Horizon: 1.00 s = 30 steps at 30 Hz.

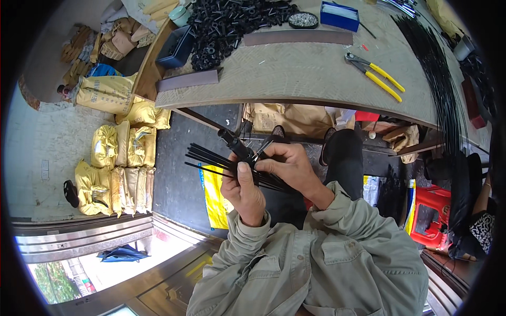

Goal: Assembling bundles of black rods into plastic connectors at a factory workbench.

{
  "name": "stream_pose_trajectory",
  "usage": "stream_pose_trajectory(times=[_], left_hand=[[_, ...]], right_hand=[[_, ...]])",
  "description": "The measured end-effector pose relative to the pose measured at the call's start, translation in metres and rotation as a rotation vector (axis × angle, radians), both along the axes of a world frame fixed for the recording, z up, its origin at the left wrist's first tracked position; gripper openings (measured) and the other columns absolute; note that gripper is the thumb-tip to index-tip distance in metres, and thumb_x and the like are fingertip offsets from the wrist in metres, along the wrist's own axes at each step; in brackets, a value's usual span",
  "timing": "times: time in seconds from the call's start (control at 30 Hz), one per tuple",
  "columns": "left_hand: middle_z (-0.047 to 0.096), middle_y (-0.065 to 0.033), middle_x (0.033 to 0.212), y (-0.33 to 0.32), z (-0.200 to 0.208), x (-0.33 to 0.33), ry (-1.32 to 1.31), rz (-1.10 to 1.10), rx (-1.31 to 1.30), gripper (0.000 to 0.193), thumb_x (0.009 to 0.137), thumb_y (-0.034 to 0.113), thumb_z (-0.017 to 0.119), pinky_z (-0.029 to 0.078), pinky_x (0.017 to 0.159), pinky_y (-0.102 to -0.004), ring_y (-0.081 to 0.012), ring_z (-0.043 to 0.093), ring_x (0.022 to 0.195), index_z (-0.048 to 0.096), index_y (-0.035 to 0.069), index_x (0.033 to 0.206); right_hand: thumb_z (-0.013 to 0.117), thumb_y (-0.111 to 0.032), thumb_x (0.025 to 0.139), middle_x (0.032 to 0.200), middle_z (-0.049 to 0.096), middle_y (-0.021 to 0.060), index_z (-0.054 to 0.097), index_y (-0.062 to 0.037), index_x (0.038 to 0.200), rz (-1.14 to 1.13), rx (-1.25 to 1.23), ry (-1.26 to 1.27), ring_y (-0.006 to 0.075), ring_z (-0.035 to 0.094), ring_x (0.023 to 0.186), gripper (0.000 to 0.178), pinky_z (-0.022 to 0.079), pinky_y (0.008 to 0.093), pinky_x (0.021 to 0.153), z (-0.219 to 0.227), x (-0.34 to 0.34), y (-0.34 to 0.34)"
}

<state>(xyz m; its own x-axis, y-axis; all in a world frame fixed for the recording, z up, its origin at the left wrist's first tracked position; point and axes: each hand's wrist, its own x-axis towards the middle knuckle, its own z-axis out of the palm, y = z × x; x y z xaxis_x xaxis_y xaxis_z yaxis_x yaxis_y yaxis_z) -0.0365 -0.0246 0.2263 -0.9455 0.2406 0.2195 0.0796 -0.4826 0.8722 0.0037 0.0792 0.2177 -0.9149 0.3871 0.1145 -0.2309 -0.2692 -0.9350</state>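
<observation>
Wearing a grey-green shirt [305, 263], nearest the camera. Holding thin black rods [205, 156], fanned out, between it and the table [305, 73], clamped in the left hand [245, 196] beside a black tube [230, 138]. Having the right hand [295, 167] just beside, thumb and forefinger together; cannot tell on what. Beyond, on the table, yellow-handled cutters [383, 82], a heap of black fittings [232, 26] and a blue box [339, 19]; to the left, stacked yellow sacks [105, 152].
</observation>
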Motion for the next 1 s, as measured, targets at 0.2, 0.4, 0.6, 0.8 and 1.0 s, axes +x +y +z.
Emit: stream_pose_trajectory(times=[0.2,0.4,0.6,0.8,1.0], left_hand=[[0.058,-0.0086,0.097,0.013,0.011,0.011,0.129,0.032,-0.068,0.029,0.085,0.008,0.057,0.041,0.08,-0.0236,-0.0129,0.053,0.087,0.053,-0.006,0.11],[0.06,-0.0133,0.093,-0.008,0.003,-0.015,-0.15,-0.133,-0.029,0.03,0.085,0.016,0.06,0.048,0.074,-0.0295,-0.019,0.059,0.081,0.053,-0.003,0.107],[0.061,-0.0107,0.092,-0.016,-0.002,-0.026,-0.262,-0.21,0.079,0.026,0.08,0.01,0.064,0.047,0.075,-0.0298,-0.0172,0.057,0.081,0.056,-0.001,0.102],[0.061,-0.0105,0.092,-0.01,0.0,-0.019,-0.175,-0.147,0.081,0.025,0.081,0.012,0.064,0.046,0.076,-0.0288,-0.0167,0.057,0.081,0.057,-0.001,0.101],[0.061,-0.0106,0.092,-0.008,-0.007,-0.014,-0.108,-0.034,0.025,0.027,0.082,0.017,0.064,0.045,0.076,-0.028,-0.0164,0.057,0.08,0.056,-0.002,0.101]], right_hand=[[0.068,-0.008,0.075,0.072,0.06,0.0035,0.061,0.0051,0.082,-0.15,0.001,0.066,0.004,0.051,0.067,0.016,0.042,0.0194,0.057,-0.003,-0.005,-0.016],[0.068,-0.004,0.075,0.077,0.057,0.0024,0.058,0.0029,0.082,-0.129,0.031,0.0,0.0051,0.052,0.073,0.014,0.042,0.0199,0.063,0.0,0.0,-0.016],[0.068,-0.003,0.075,0.076,0.056,0.0019,0.057,0.0033,0.081,-0.1,0.019,0.151,0.0073,0.052,0.072,0.014,0.042,0.0207,0.062,-0.011,-0.004,-0.017],[0.068,-0.006,0.076,0.074,0.055,0.0008,0.059,0.0039,0.08,-0.194,0.226,0.103,0.0064,0.05,0.067,0.014,0.04,0.0206,0.058,-0.005,-0.002,-0.016],[0.066,-0.007,0.078,0.071,0.054,-0.0002,0.059,0.0032,0.08,-0.012,0.051,-0.006,0.0042,0.048,0.067,0.013,0.039,0.0204,0.056,-0.011,-0.001,-0.007]])
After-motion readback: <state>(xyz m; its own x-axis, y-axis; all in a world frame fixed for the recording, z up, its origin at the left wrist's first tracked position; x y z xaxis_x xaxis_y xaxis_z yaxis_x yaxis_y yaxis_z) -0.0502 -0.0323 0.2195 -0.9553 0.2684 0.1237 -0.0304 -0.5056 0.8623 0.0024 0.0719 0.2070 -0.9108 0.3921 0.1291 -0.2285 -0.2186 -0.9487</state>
